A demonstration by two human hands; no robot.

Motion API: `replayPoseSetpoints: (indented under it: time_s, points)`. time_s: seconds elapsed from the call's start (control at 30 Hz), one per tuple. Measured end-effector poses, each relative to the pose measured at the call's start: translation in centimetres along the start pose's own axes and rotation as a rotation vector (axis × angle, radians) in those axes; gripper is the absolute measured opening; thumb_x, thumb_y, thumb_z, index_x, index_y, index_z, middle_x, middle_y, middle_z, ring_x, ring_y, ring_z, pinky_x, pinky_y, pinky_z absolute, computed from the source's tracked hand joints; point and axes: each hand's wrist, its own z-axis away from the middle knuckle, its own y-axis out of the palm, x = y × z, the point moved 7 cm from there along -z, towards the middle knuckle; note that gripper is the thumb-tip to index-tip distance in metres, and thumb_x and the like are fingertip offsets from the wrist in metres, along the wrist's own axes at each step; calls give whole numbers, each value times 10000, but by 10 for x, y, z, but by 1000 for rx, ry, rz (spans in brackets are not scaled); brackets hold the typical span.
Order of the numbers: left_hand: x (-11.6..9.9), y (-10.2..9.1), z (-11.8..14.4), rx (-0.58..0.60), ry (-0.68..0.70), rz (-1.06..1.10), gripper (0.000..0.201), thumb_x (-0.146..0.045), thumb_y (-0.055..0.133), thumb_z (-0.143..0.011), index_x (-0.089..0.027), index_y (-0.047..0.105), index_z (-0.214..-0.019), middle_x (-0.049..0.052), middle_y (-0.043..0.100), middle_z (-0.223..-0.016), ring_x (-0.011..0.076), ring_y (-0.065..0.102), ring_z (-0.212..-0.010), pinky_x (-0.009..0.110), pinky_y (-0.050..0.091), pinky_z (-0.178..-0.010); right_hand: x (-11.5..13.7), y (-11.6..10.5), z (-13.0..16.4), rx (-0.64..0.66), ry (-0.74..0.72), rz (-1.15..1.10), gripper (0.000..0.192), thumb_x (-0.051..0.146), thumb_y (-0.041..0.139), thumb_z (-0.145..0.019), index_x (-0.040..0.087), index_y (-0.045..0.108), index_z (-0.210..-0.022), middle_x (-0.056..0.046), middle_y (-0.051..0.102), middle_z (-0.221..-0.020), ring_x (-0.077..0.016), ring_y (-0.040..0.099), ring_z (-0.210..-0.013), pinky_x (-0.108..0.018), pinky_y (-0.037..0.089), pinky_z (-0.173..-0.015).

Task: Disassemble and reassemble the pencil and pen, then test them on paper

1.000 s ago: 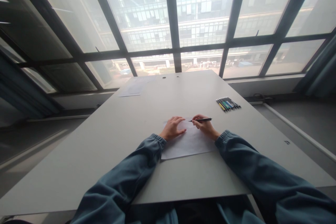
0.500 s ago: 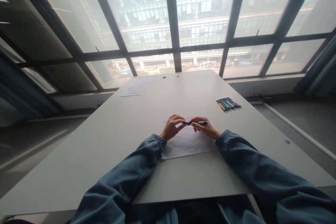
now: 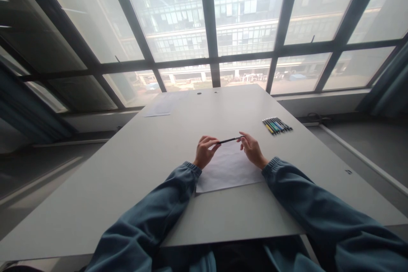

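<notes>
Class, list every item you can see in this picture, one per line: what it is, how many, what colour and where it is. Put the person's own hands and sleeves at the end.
pen: one, dark, held level above the sheet between both hands
sheet of paper: one, white, on the table under the hands
row of pens: several, dark with yellow, green and blue ones, far right of the table
far papers: pale, far left corner of the table; count unclear
table: one, light grey, runs up to the window
window: dark frames, a building outside
left hand: fingers on the pen's left end
right hand: fingers on the pen's right end
sleeves: two, grey-blue
</notes>
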Motion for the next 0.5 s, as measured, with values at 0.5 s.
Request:
replayPoseSetpoints:
  time_s: [0.5]
  points:
    - [1,-13,-3,-84,83,49,70,-293,720,-856,-244,755,-892,38,727,-890,199,618,-864,381,528,-807,4,13,4,160,-66,212,490,467,429,-992,147,520,-1351,-81,714,-936,-145,619,-588,-297,513,-633]
